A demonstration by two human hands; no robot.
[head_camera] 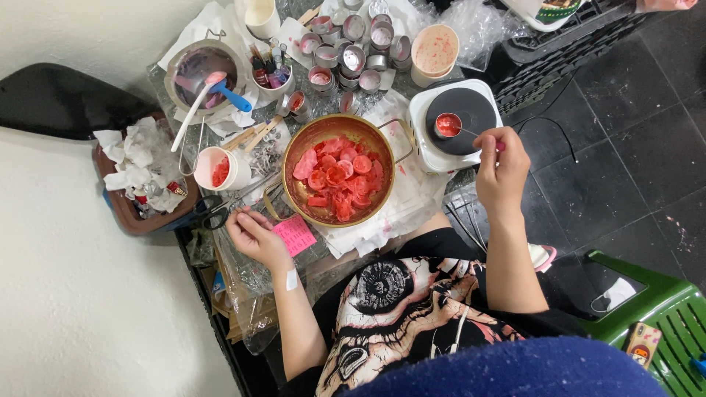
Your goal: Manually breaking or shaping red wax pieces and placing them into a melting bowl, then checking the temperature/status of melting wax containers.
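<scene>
Head view: a small ladle (pixel 448 125) of red melt is pinched by the right hand (pixel 500 165) over the hotplate (pixel 456 121); tilted, it could spill. Left hand (pixel 254 235) rests open, empty, beside the pink note (pixel 296 234).

Single head view, straight down, close above the cluttered worktable (pixel 412 195).

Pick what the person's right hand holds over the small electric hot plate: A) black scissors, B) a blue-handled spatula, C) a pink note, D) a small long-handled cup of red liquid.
D: the right hand holds the handle of a small metal cup filled with red, resting on the hot plate.
</scene>
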